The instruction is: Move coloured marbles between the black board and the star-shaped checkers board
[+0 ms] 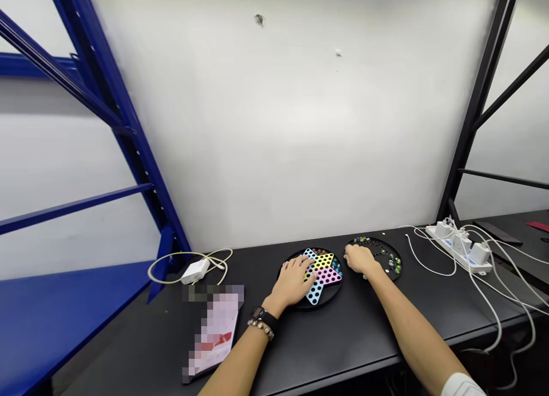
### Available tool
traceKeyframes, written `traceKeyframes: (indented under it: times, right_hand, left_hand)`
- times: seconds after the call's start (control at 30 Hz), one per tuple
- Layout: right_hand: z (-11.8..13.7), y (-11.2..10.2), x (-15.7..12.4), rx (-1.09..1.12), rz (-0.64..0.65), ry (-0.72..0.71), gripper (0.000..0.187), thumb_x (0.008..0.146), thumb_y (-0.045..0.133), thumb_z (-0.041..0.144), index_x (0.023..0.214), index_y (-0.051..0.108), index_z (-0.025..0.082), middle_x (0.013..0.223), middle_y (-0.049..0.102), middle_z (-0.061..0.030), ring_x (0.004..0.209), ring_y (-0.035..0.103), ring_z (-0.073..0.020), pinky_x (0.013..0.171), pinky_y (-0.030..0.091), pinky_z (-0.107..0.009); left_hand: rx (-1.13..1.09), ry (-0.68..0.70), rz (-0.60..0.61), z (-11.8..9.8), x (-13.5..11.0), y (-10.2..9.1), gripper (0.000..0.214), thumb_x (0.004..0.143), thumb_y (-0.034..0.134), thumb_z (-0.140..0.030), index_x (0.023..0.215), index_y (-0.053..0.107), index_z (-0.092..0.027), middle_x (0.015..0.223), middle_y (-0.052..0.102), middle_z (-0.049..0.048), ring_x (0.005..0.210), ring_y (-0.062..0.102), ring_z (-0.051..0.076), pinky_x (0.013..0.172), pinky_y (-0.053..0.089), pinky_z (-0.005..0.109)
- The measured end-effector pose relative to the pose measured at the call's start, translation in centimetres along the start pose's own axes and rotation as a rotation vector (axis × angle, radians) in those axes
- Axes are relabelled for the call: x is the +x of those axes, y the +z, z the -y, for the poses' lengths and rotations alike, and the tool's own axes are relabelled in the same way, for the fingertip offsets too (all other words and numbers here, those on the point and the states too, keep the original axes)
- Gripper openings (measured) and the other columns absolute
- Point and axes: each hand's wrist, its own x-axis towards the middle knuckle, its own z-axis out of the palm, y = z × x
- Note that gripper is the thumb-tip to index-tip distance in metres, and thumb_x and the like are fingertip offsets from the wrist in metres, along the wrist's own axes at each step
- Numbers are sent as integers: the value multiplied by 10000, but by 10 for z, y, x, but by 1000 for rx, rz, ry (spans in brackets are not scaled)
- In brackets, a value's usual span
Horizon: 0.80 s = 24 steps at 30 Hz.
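My left hand (293,280), with a dark watch and a beaded bracelet at the wrist, lies over the left side of a Chinese checkers board (330,276). Its fingers are stretched out on the star-shaped, multicoloured hole pattern. Marbles (337,265) sit in the board's dark outer ring, bluish at the right and reddish-brown at the back. My right hand (359,259) is at the left rim of a round black tray (401,261) holding several glass marbles (392,264). Its fingers are curled together, and whatever they pinch is hidden.
A tablet-like device (218,330), partly pixelated, lies at the left. Behind it is a white charger (195,272) with a looped cable. A white power strip (461,248) with trailing cords stands at the right. Blue shelving (124,133) rises at the left.
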Motion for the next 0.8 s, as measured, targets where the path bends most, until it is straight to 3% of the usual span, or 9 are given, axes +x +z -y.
traceKeyframes:
  times: [0.17, 0.3, 0.37, 0.47, 0.53, 0.7, 0.8]
  right_hand:
    - [-7, 0, 3, 105, -13, -23, 221, 939, 476, 263, 1045, 653, 184, 1075, 683, -121, 1018, 635, -236, 819, 429, -310]
    - [-11, -8, 4, 500, -42, -162, 263, 942, 466, 314, 1027, 663, 161, 1031, 693, -72, 960, 619, -182, 821, 441, -268]
    - [-6, -13, 0, 679, 51, -296, 270, 917, 502, 339, 985, 679, 147, 941, 692, -50, 876, 604, -170, 786, 443, -263]
    - [11, -18, -9, 627, 351, -510, 212, 842, 610, 326, 924, 704, 154, 819, 662, -5, 756, 552, -140, 699, 416, -239]
    - [25, -16, -15, 516, 462, -567, 143, 791, 666, 268, 882, 705, 165, 766, 632, 18, 698, 511, -117, 648, 386, -224]
    - [47, -8, -21, 398, 513, -455, 168, 691, 778, 265, 782, 662, 185, 555, 448, 82, 527, 373, -80, 504, 277, -217]
    - [46, -6, -21, 431, 501, -465, 222, 648, 813, 305, 722, 643, 183, 558, 405, 86, 525, 345, -72, 488, 250, -216]
  left_hand:
    - [-1, 4, -3, 0, 0, 0, 422, 949, 414, -471, 1297, 557, -278, 1407, 520, 70, 1287, 462, 310, 1080, 336, 537]
    - [13, 17, -14, 3, 1, 3, 420, 950, 414, -460, 1303, 549, -276, 1404, 523, 68, 1285, 467, 293, 1078, 345, 513]
    - [19, 22, -18, 5, 2, 5, 429, 951, 415, -466, 1311, 544, -271, 1410, 518, 73, 1293, 460, 291, 1082, 344, 503]
    - [25, 23, -26, 7, 2, 9, 437, 951, 420, -468, 1319, 535, -262, 1421, 510, 79, 1312, 442, 288, 1093, 334, 496]
    - [31, 27, -26, 8, 2, 10, 435, 952, 423, -466, 1316, 538, -257, 1424, 507, 80, 1318, 437, 287, 1095, 334, 491]
    - [30, 35, -33, 8, 2, 11, 431, 950, 426, -466, 1311, 546, -263, 1419, 513, 81, 1314, 445, 290, 1097, 334, 488]
    - [28, 27, -32, 8, 2, 11, 427, 949, 424, -466, 1306, 549, -267, 1424, 509, 80, 1322, 436, 288, 1102, 327, 494]
